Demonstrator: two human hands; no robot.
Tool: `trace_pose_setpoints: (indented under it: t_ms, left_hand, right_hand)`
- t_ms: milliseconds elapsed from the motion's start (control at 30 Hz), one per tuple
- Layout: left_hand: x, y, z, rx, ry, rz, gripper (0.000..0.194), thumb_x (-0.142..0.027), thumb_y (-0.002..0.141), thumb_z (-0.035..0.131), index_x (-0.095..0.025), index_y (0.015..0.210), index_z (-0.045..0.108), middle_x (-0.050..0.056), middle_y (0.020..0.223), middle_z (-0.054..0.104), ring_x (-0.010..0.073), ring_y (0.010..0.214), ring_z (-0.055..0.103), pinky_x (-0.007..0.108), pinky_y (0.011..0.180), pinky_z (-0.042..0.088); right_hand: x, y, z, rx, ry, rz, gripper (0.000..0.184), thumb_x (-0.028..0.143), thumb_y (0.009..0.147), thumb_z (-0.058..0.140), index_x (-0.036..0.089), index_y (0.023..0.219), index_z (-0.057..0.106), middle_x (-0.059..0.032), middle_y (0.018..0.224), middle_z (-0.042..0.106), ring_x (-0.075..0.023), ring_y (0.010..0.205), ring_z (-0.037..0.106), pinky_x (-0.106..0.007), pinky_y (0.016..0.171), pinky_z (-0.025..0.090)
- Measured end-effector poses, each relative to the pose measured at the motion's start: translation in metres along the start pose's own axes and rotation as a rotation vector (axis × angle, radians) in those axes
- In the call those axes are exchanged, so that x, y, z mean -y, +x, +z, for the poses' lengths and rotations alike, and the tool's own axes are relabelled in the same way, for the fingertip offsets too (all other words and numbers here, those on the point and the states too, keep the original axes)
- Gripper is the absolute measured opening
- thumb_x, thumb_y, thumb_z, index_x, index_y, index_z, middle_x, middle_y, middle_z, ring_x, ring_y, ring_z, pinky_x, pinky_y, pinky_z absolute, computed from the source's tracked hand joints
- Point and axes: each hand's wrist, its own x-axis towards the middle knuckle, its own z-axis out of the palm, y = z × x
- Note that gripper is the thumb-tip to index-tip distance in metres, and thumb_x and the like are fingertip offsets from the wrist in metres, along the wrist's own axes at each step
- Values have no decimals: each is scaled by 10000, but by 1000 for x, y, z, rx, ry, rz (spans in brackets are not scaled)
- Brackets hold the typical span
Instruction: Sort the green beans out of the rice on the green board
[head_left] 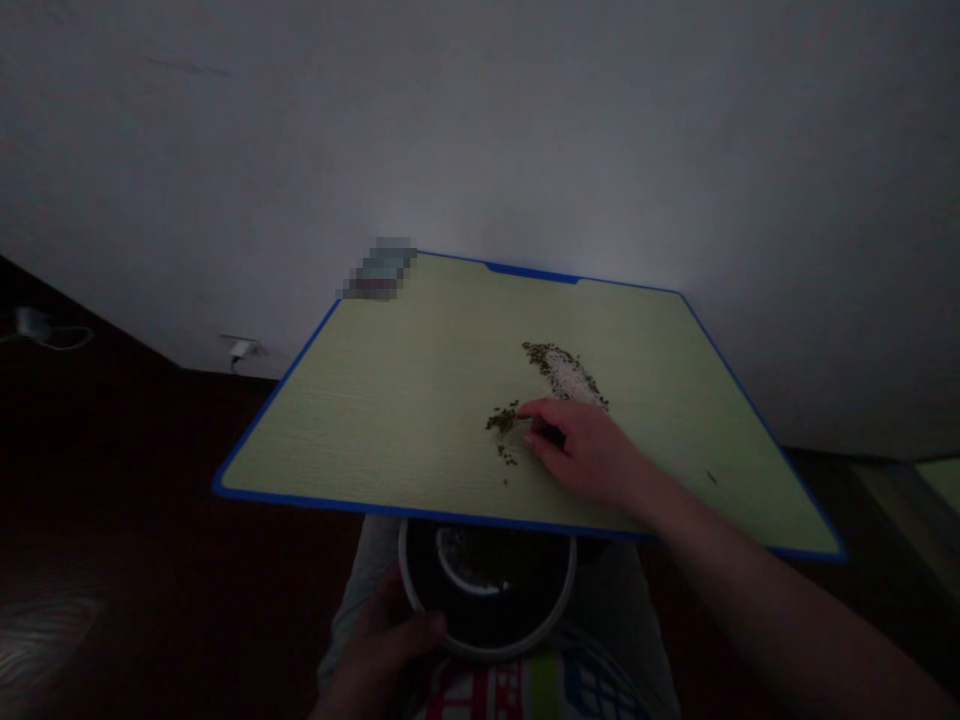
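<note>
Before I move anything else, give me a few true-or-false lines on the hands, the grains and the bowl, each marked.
1. The right hand is over the tabletop. True: the right hand is over the tabletop, by the small patch of dark grains.
2. The left hand touches the pale heap. False: the left hand is at the rim of the bowl.
3. Dark grains border the pale heap. True.
4. The bowl stands on the tabletop. False: it is at the lap, below the near edge.
5. The tabletop's edging is red. False: it is blue.
</note>
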Motion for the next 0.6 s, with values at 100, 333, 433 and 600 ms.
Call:
trace_pose_setpoints:
  t_ms: [100, 333, 433, 600]
  left_hand:
    - [0, 0, 1, 15, -9, 6, 761, -79, 534, 827, -192, 1247, 587, 150, 1019, 782, 363, 971, 707, 438, 833, 575]
    - [1, 1, 0, 30, -54, 11, 690, -39, 541, 809, -192, 1188, 623, 122, 919, 802, 345, 966, 712, 439, 854, 568]
    - [1, 0, 2, 36, -65, 3, 769, -29, 554, 793, -203, 1267, 563, 130, 991, 792, 345, 974, 710, 443, 853, 568]
    - [3, 0, 2, 65, -63, 22, 824, -50, 540, 813, -191, 1302, 533, 144, 1034, 780, 352, 978, 706, 444, 868, 559]
  right_hand:
    - [4, 1, 2, 11, -5, -31, 276, 172, 851, 533, 164, 1096, 657, -83, 964, 725, -201, 838, 648, -322, 757, 467]
    - [23, -17, 6, 129, 99, -49, 264, 157, 844, 549, 178, 1080, 666, -75, 1042, 723, -214, 945, 654, -351, 845, 478]
    - [28, -25, 8, 182, 161, -47, 262, 146, 844, 551, 197, 1071, 671, -54, 1033, 725, -196, 935, 656, -335, 844, 480]
    - [25, -34, 11, 146, 239, -66, 275, 140, 850, 543, 200, 1086, 668, -39, 1027, 726, -168, 934, 656, -301, 844, 480]
